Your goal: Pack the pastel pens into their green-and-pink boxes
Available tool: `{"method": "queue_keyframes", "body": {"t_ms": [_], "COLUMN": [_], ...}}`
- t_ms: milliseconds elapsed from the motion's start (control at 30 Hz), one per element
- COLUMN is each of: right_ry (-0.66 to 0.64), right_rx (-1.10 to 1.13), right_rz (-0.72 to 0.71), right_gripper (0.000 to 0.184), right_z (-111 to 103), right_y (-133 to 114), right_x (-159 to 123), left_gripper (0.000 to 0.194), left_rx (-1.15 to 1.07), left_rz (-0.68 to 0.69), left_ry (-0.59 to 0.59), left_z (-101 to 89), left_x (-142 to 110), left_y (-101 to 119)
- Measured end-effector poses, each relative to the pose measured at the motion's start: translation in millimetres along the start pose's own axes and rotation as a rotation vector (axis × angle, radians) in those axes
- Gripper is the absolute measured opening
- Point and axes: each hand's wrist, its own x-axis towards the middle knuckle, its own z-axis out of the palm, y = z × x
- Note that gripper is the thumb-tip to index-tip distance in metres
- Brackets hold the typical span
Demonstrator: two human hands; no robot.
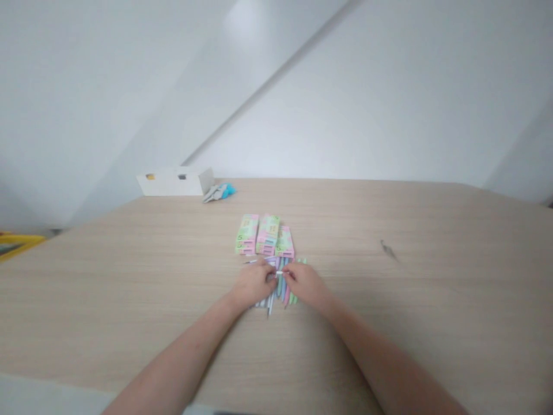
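My left hand (pixel 254 283) and my right hand (pixel 306 281) come together near the middle of the table, fingers closed in pinches. Between their fingertips spans a slim white pen part (pixel 279 272), its ends hidden by the fingers. Under and around the hands lie several pastel pens (pixel 284 291) in blue, pink, green and purple. Thinner white sticks (pixel 270 304), possibly refills, lie by my left hand, partly covered by it. Just beyond the hands are small stacks of pink-and-green boxes (pixel 268 230) marked with a 5.
A white box (pixel 170 183) with cut-outs stands at the back left of the wooden table (pixel 432 323). Beside it lies a grey and blue item (pixel 219 192), too blurred to name. A small metallic object (pixel 388 249) lies to the right. Something yellow (pixel 21 245) shows at the left edge.
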Motion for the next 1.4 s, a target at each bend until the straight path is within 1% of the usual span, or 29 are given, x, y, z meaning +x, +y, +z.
{"method": "queue_keyframes", "body": {"t_ms": [433,633,800,1000,1400], "right_ry": [-0.025,-0.018,-0.018,-0.031,-0.033], "right_rx": [-0.006,0.019,0.017,0.022,0.019], "right_rz": [0.008,-0.032,-0.012,-0.021,-0.019], "right_gripper": [0.020,0.020,0.019,0.020,0.021], "right_z": [-2.2,-1.9,-2.9,-3.1,-4.7], "right_y": [-3.9,-2.7,-3.3,-3.2,-4.2], "right_x": [-0.6,-1.7,-2.6,-2.0,-2.8], "left_gripper": [0.027,0.026,0.024,0.025,0.022], "left_rx": [-0.022,-0.048,-0.084,-0.116,-0.116], "left_rz": [-0.010,-0.001,0.001,0.018,0.030], "left_ry": [-0.006,-0.002,-0.006,-0.005,-0.019], "left_z": [0.4,-0.4,-1.9,-6.0,-8.8], "left_x": [-0.5,0.5,2.0,2.1,3.3], "left_y": [-0.8,-7.5,-14.5,-19.4,-26.0]}}
